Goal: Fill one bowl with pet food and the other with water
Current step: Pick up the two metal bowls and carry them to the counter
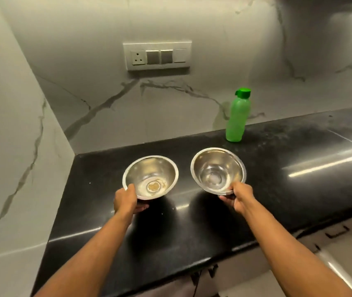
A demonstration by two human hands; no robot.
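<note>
A glossy black stone desk (pixel 213 221) runs from the lower left of the frame to the right edge, and it reflects long white streaks of light. Behind it and at the left side stand white marble-pattern wall panels (pixel 63 61) with grey veins, which meet in a corner at the left of the frame. In the upper middle, a white switch plate (pixel 157 55) with one socket and some switches is fixed on the back wall. A green plastic bottle with a darker green cap (pixel 237 116) stands upright on the desk near the back wall, right of the centre. In the middle of the frame are two round stainless steel bowls, side by side and apart from each other. The left hand (pixel 126 199) has its grip closed on the near rim of the left steel bowl (pixel 150 177), which shows a brownish stain at its bottom. The right hand (pixel 238 196) has its grip closed on the near rim of the right steel bowl (pixel 218 170), which looks clean inside. I cannot tell if the bowls touch the desk or are held just above it. At the lower right, pale cabinet fronts (pixel 331 249) with dark handles are visible under the desk edge.
</note>
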